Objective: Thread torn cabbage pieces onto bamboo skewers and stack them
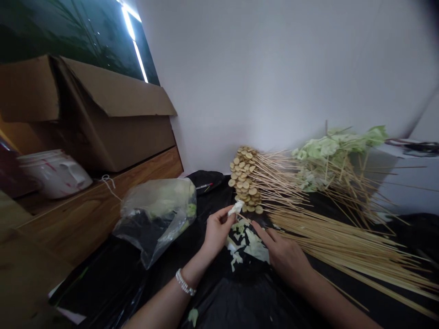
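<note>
My left hand (218,227) pinches a pale piece of cabbage leaf (236,208) between thumb and fingers. From the right, my right hand (283,249) is closed on a thin wooden skewer (244,218), whose front end reaches the leaf; I cannot tell whether it has pierced it. Below both hands, torn cabbage pieces (255,246) lie on black plastic sheeting (236,297). Just beyond them is a stack of skewers tipped with round pale slices (244,176). Many bare skewers (343,242) lie beside my right hand.
A clear plastic bag (161,205) with green leaves inside sits at the left. Behind it are a cardboard box (126,137) and a white tub (55,173) on a wooden surface. Skewers loaded with cabbage (336,151) are heaped at the back right, near the white wall (274,68).
</note>
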### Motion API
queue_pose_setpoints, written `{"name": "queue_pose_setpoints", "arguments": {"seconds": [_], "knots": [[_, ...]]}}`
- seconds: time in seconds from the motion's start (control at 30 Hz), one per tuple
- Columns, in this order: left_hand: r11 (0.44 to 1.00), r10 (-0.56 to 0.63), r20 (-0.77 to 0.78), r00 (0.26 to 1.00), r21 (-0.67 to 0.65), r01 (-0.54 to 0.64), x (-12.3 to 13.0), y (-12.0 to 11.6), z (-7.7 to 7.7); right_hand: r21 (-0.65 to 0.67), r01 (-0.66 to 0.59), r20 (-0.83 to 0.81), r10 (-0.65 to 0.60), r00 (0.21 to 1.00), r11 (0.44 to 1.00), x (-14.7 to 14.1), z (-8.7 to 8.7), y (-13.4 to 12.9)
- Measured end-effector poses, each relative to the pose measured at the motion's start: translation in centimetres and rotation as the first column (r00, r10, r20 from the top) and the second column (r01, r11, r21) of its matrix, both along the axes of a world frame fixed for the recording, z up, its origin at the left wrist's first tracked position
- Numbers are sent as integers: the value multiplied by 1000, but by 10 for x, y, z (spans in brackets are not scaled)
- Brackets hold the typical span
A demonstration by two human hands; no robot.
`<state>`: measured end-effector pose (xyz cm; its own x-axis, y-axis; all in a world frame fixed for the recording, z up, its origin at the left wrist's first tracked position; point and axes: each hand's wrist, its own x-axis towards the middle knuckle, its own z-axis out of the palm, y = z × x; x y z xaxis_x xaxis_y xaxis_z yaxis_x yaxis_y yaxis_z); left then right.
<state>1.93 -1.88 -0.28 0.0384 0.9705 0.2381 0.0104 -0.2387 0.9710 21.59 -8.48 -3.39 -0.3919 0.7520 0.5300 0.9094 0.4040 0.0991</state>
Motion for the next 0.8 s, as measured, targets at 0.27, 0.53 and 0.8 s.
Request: {"name": "queue_pose_setpoints", "arguments": {"seconds": [0.27, 0.53, 0.8], "knots": [[989, 40, -208, 977, 146, -9, 0, -5, -4, -82, -34, -71, 29, 997, 996, -1, 0, 0], [962, 125, -354, 927, 271, -26, 3, -15, 9, -175, -86, -207, 48, 977, 981, -3, -1, 1], [953, 75, -356, 931, 302, 39, 4, -17, 8, -226, -124, -300, 52, 953, 966, -6, 1, -2]]}}
